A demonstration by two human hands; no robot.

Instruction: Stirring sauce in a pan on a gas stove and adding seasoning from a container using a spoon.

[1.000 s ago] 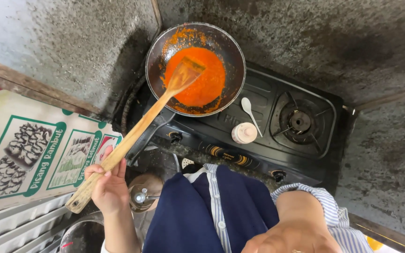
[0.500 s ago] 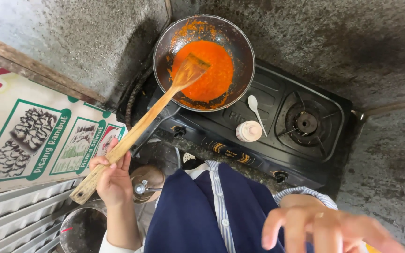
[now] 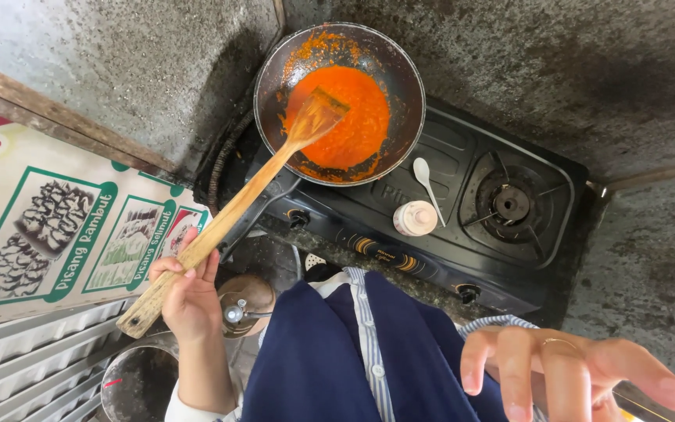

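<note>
Long wooden spatula (image 3: 228, 215) is gripped at low end by left hand (image 3: 189, 293), blade up-right in round dark pan (image 3: 275, 86) of orange sauce (image 3: 353, 125). Right hand (image 3: 572, 371) is held empty, fingers spread apart, farther away.

A white, green-framed picture sign (image 3: 56, 234) hangs left of the stove (image 3: 462, 227).

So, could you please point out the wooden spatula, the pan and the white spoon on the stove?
wooden spatula (image 3: 236, 211), head view, middle of its long handle.
pan (image 3: 271, 78), head view, dark inner wall at left.
white spoon (image 3: 421, 167), head view, on its bowl.
</note>
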